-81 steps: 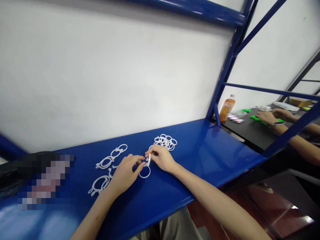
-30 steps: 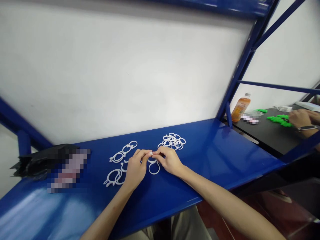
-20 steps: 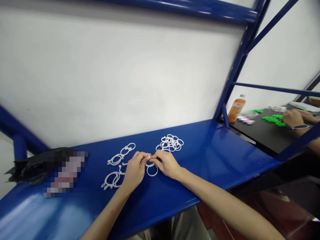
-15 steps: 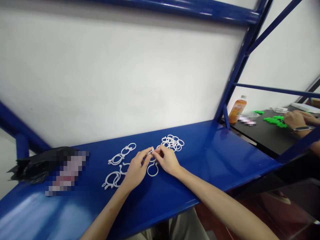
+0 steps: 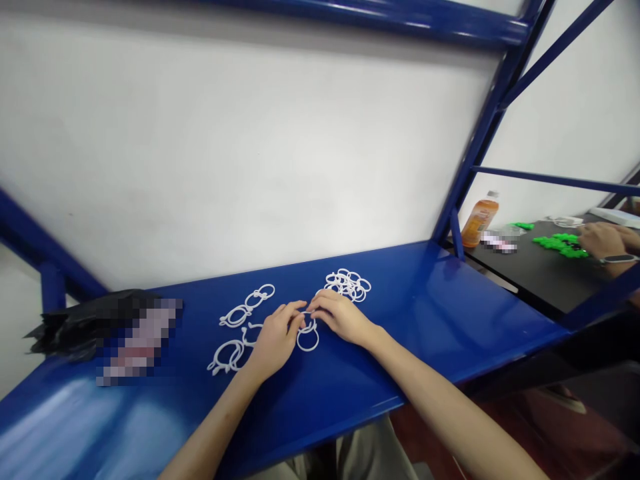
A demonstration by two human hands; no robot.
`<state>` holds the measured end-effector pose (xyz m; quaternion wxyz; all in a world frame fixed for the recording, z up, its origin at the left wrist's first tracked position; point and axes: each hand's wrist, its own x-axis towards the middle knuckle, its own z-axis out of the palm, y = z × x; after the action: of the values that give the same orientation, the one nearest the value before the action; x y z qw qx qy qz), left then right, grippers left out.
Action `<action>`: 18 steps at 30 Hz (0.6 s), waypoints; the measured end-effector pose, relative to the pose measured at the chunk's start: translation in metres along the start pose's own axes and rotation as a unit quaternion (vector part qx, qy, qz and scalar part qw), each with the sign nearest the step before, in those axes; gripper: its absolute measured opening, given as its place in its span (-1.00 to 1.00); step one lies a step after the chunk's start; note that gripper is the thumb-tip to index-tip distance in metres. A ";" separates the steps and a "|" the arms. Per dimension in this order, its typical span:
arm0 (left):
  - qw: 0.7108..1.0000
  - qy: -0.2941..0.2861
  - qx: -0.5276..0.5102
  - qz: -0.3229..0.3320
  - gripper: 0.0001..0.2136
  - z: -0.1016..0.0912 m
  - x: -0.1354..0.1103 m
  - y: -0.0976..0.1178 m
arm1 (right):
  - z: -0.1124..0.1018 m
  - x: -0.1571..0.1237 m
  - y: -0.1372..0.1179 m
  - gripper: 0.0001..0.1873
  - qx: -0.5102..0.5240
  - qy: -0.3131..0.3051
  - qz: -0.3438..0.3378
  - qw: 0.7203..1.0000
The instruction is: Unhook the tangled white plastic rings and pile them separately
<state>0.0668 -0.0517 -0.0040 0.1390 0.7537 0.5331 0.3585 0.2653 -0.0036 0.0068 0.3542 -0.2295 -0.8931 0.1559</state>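
My left hand (image 5: 277, 333) and my right hand (image 5: 343, 316) meet fingertip to fingertip over the tabletop, both closed. Between them they pinch a small white curtain ring, mostly hidden by the fingers. Just below the fingertips another white curtain ring (image 5: 308, 350) shows, its open ends near the held one; whether they are linked I cannot tell. Left of my left hand lie several white rings in two groups, a far row (image 5: 236, 317) and a near cluster (image 5: 227, 355). Beyond my right hand is a pile of white rings (image 5: 349, 283).
The blue table (image 5: 415, 320) stands against a white wall, with blue metal posts (image 5: 470, 147) at its sides. A black plastic bag (image 5: 65, 327) lies at the left. On a dark table at right are a bottle (image 5: 480, 221), green pieces (image 5: 560, 245) and another person's hands (image 5: 603, 241).
My fingers have turned downward and sunk a little toward the table. The white end that stuck up between my fingertips is now lower. The view has shifted slightly.
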 end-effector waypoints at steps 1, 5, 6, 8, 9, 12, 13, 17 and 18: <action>1.000 0.005 0.003 0.001 -0.72 0.000 0.000 0.000 | -0.002 0.000 0.003 -0.87 0.004 0.005 0.002 1.000; 0.995 0.045 0.078 0.033 -0.65 -0.004 -0.001 -0.001 | -0.021 0.006 0.022 -0.87 -0.063 0.043 0.030 0.997; 0.993 0.035 0.099 0.045 -0.66 -0.006 -0.001 -0.001 | -0.025 0.008 0.029 -0.86 -0.095 0.051 0.045 0.993; 0.990 -0.010 0.127 0.065 -0.69 -0.010 -0.003 0.002 | -0.031 0.011 0.044 -0.87 -0.137 0.070 0.080 0.985; 0.988 -0.032 0.136 0.071 -0.68 -0.011 -0.004 0.004 | -0.032 0.012 0.050 -0.88 -0.147 0.079 0.092 0.982; 0.981 -0.080 0.154 0.082 -0.59 -0.014 -0.007 0.010 | -0.028 0.014 0.063 -0.91 -0.175 0.094 0.106 0.974; 0.980 -0.091 0.158 0.086 -0.55 -0.014 -0.008 0.011 | -0.025 0.013 0.064 -0.91 -0.191 0.094 0.107 0.971; 0.975 -0.126 0.164 0.086 -0.60 -0.014 -0.010 0.013 | -0.022 0.010 0.058 -0.87 -0.247 0.113 0.118 0.955; 0.975 -0.129 0.161 0.086 -0.64 -0.014 -0.010 0.012 | -0.022 0.009 0.056 -0.85 -0.252 0.122 0.119 0.953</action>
<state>0.0641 -0.0676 0.0095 0.0521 0.8489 0.4948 0.1785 0.2918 0.0508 0.0032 0.3698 -0.4329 -0.8198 -0.0619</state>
